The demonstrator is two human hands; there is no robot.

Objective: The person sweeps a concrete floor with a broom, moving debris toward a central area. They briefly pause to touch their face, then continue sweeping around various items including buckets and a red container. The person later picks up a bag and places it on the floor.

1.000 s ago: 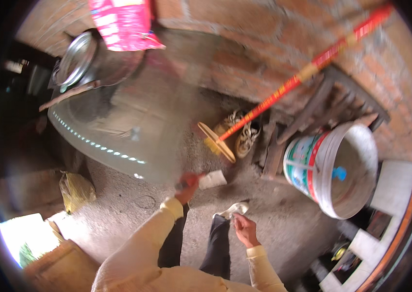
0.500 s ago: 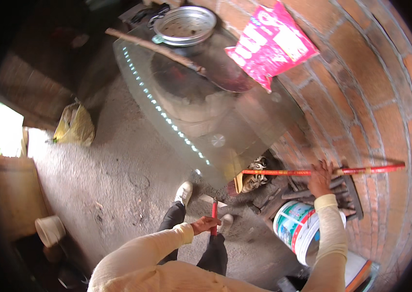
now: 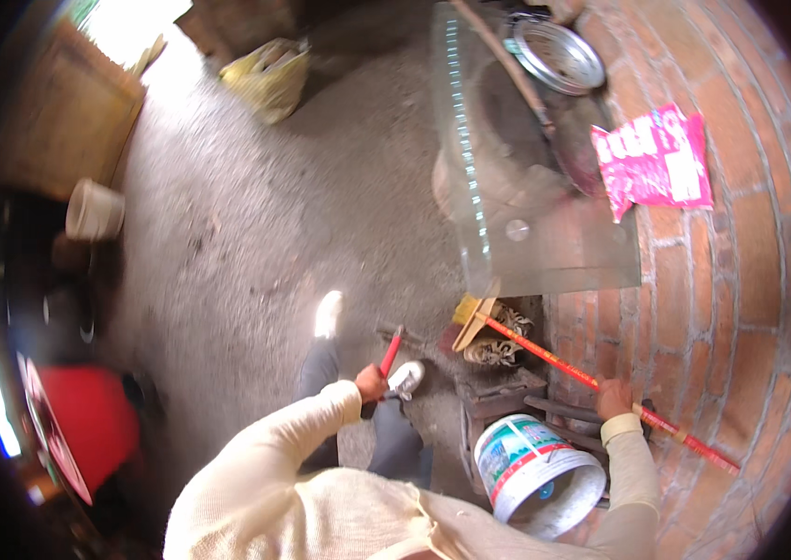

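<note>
My right hand point(image 3: 615, 399) is wrapped round the red handle of a broom point(image 3: 545, 353), which slants across the right side. The broom's head, with yellow and dark red bristles, sits low beside a pair of patterned shoes point(image 3: 498, 350) near the glass tabletop's end. In front of my body, my left hand point(image 3: 372, 383) is closed on a short red handle point(image 3: 391, 353) with a dark tip; its lower end is hidden and I cannot make out the whole tool. My white shoes point(image 3: 328, 315) stand on the floor close to it.
A glass table point(image 3: 582, 252) holds a long-handled pan and a metal basin point(image 3: 559, 58). A pink packet point(image 3: 657, 163) lies against the brick wall point(image 3: 731, 317). Below my right arm is a white bucket point(image 3: 540, 476). A yellow bag point(image 3: 266, 82) and a pale bucket point(image 3: 95, 210) are farther left.
My view has swung left, so the table and packet appear farther right and a red object shows at lower left. The broom handle, near level before, now slopes down to the right.
</note>
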